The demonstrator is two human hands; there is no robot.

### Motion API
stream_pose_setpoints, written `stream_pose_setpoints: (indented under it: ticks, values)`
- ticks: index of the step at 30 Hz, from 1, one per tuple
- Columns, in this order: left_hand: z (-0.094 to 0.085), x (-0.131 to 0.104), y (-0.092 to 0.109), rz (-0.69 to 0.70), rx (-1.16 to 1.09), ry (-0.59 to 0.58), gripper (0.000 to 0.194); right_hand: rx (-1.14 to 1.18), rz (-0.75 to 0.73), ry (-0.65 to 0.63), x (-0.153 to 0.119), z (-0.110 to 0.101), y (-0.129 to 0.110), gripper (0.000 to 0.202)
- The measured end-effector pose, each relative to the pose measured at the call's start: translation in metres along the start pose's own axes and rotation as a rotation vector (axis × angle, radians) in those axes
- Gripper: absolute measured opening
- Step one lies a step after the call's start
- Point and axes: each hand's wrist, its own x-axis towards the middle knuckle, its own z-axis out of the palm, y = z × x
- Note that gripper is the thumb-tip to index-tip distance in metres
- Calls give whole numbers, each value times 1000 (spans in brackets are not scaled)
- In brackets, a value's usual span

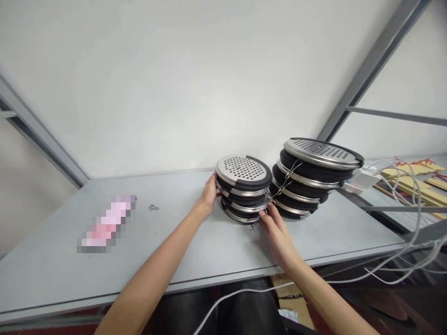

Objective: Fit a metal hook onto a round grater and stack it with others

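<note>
A shorter stack of round black-and-silver discs (243,188) stands near the middle of the grey table (181,204), its top disc full of small holes. Against its left side rests my left hand (210,190), fingers curled round the edge and partly hidden behind it. My right hand (277,232) grips the lower right side, by the metal wire clips (271,199). Just right of it rises a taller, tilted stack of larger discs (314,177), with wire clips on its left side. Another small clip (254,228) hangs at the shorter stack's base.
On the left lie a pixelated pink item (108,223) and a small wire clip (153,207). White cables (415,232) run along the right and below the front edge. Yellow strips (415,186) and a white box (363,179) are at the right, beyond a metal frame (370,60).
</note>
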Motion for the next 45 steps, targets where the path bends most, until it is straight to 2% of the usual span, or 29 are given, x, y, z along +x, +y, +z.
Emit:
stream_pose_setpoints:
  ticks: [4, 10, 16, 24, 28, 33, 38, 41, 45]
  values:
    - [-17, -2, 3, 45, -16, 39, 46, -1, 88, -1, 5, 18, -6, 69]
    - [-48, -1, 11, 76, -37, 121, 54, 31, -36, -178, 15, 54, -11, 62]
    - [-75, 6, 11, 242, 99, 206, 57, 85, -11, -249, 28, 85, -5, 59]
    - [-92, 6, 18, 247, 154, 309, 68, 69, -36, -302, 36, 115, -7, 56]
    - [-101, 5, 21, 298, 181, 316, 67, 45, -51, -313, 38, 118, -4, 55]
    - [-113, 6, 13, 413, 307, 313, 63, -22, -94, -314, 46, 113, 7, 54]
    - [-113, -5, 5, 492, 415, 285, 63, -32, -105, -307, 58, 105, 21, 53]
    - [-111, -15, 4, 508, 505, 304, 60, -34, -80, -294, 65, 95, 24, 52]
    - [-111, -23, 4, 538, 596, 270, 59, -46, -91, -290, 66, 72, 20, 51]
